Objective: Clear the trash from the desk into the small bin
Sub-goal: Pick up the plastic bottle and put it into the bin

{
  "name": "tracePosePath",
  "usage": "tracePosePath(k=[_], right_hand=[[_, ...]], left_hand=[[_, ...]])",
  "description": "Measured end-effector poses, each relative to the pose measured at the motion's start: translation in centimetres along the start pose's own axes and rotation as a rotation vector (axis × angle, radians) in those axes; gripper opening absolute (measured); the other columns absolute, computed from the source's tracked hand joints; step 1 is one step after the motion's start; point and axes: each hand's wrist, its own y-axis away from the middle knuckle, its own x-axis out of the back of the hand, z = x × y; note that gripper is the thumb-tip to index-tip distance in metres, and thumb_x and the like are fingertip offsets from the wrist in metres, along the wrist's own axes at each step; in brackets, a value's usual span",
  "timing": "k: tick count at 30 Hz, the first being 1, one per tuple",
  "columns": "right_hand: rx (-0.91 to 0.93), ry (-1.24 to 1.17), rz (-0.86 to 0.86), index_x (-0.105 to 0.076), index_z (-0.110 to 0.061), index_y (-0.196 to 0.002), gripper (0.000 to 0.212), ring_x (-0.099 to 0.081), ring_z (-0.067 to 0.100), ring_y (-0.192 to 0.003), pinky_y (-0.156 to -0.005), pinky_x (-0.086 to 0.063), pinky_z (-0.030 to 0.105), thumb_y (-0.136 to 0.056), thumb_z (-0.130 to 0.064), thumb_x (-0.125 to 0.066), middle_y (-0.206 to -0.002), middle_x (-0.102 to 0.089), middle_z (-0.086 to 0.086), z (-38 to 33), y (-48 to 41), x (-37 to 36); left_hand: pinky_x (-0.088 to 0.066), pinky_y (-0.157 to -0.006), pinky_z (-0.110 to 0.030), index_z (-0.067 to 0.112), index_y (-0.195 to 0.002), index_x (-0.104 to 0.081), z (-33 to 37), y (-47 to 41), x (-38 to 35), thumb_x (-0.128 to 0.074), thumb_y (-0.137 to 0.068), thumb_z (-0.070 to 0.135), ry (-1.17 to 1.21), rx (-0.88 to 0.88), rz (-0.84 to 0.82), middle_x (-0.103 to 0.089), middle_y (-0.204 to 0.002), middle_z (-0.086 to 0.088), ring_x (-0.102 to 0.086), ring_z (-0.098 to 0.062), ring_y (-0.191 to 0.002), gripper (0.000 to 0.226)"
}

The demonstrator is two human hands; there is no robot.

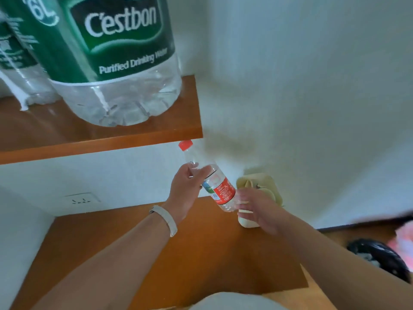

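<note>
A wooden table (138, 253) is occupying the lower centre of the view, butting against a white wall that is carrying a socket plate (82, 199). Above it, a wooden shelf (107, 139) is supporting a large green-labelled water jug (116, 57), with a second jug (15, 63) standing partly behind it at the left edge. To the right of the table, lower down, a black-lined small bin (380, 256) is sitting on the floor, blurred, with a pink object (402, 240) just beside it.

At the far right corner of the table, a pale yellow container (259, 182) is resting against the wall, its contents being unclear.

A clear plastic bottle (220, 189) with a red label and red cap is being held tilted above the table, cap pointing up and left toward the shelf edge. The left hand (185, 193), wearing a light wristband (166, 220), is gripping the bottle's upper section with fingers wrapped around it. The right hand (257, 209) is lying with fingers spread at the bottle's base; whether it is gripping cannot be determined.
</note>
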Motion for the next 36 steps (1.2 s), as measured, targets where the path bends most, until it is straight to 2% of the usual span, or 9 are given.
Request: tracePosePath(k=[3,7,11,14,17,21,25,31,36], right_hand=[[0.043,0.033,-0.016,-0.064,-0.010,-0.117,0.031,-0.061,0.020,-0.084,-0.074,-0.053,0.032,-0.091,-0.027,-0.063,-0.100,-0.067,0.011,-1.1,0.2,3.3],[0.095,0.095,0.004,-0.064,-0.014,-0.112,0.026,-0.066,0.024,-0.094,-0.085,-0.054,0.037,-0.090,-0.027,-0.061,-0.111,-0.069,0.011,-2.2,0.3,7.2],[0.074,0.112,0.087,-0.059,-0.018,-0.103,0.016,-0.063,0.032,-0.104,-0.088,-0.054,0.042,-0.090,-0.025,-0.063,-0.114,-0.063,0.013,-2.3,-0.2,9.1],[0.070,0.187,0.122,-0.057,-0.019,-0.098,0.012,-0.063,0.027,-0.096,-0.086,-0.055,0.040,-0.091,-0.028,-0.059,-0.112,-0.061,0.013,-1.9,-0.9,9.7],[0.081,0.325,0.164,-0.058,-0.015,-0.105,0.022,-0.060,0.018,-0.086,-0.077,-0.055,0.033,-0.092,-0.031,-0.051,-0.105,-0.062,0.009,-1.4,-1.8,10.1],[0.110,0.429,0.229,-0.061,-0.008,-0.099,0.027,-0.062,0.015,-0.079,-0.075,-0.056,0.034,-0.090,-0.031,-0.049,-0.091,-0.064,0.006,-1.1,-2.6,10.7],[0.099,0.525,0.245,-0.061,-0.016,-0.093,0.024,-0.065,0.022,-0.086,-0.084,-0.057,0.043,-0.088,-0.034,-0.048,-0.093,-0.066,0.008,-1.7,-3.6,11.3],[0.103,0.544,0.220,-0.061,-0.009,-0.097,0.026,-0.066,0.023,-0.083,-0.074,-0.059,0.039,-0.088,-0.031,-0.049,-0.097,-0.066,0.013,-2.2,-4.4,11.4],[0.114,0.560,0.177,-0.061,-0.010,-0.094,0.023,-0.060,0.017,-0.074,-0.061,-0.055,0.030,-0.088,-0.030,-0.052,-0.088,-0.064,0.009,-2.1,-4.3,11.4]], left_hand=[[-0.054,-0.083,-0.025,0.019,-0.132,-0.050,1.3,-0.2,-3.0,-0.061,-0.091,0.045,0.063,-0.001,-0.028,-0.062,-0.121,0.002,-0.061,-0.018,-0.111,0.050],[-0.053,-0.079,-0.024,0.019,-0.131,-0.049,2.2,-0.4,-6.6,-0.061,-0.091,0.042,0.098,0.000,-0.049,-0.063,-0.113,0.004,-0.062,-0.017,-0.109,0.047],[-0.054,-0.082,-0.026,0.021,-0.132,-0.047,2.4,-0.2,-9.0,-0.061,-0.090,0.046,0.048,-0.014,-0.065,-0.061,-0.114,0.007,-0.060,-0.016,-0.107,0.051],[-0.055,-0.087,-0.032,0.026,-0.124,-0.049,1.7,-0.4,-9.8,-0.063,-0.088,0.048,0.012,-0.014,-0.064,-0.059,-0.107,0.013,-0.061,-0.015,-0.106,0.045],[-0.056,-0.090,-0.033,0.025,-0.127,-0.049,0.8,-0.6,-10.1,-0.063,-0.088,0.047,0.000,-0.007,-0.080,-0.057,-0.108,0.018,-0.060,-0.014,-0.109,0.047],[-0.053,-0.079,-0.021,0.028,-0.129,-0.047,-0.2,-0.6,-10.4,-0.066,-0.088,0.041,-0.066,-0.007,-0.123,-0.059,-0.116,0.012,-0.059,-0.006,-0.104,0.047],[-0.051,-0.066,-0.012,0.027,-0.129,-0.047,-1.1,-0.1,-10.7,-0.068,-0.087,0.038,-0.101,-0.005,-0.150,-0.060,-0.116,0.010,-0.060,-0.006,-0.100,0.048],[-0.056,-0.072,-0.018,0.028,-0.123,-0.049,-1.8,-0.3,-11.8,-0.076,-0.082,0.031,-0.069,-0.041,-0.122,-0.063,-0.114,0.011,-0.065,-0.005,-0.096,0.049],[-0.057,-0.089,-0.030,0.036,-0.128,-0.046,-3.0,-0.8,-12.7,-0.080,-0.077,0.034,-0.137,-0.105,-0.165,-0.061,-0.120,0.014,-0.062,-0.008,-0.108,0.062]])
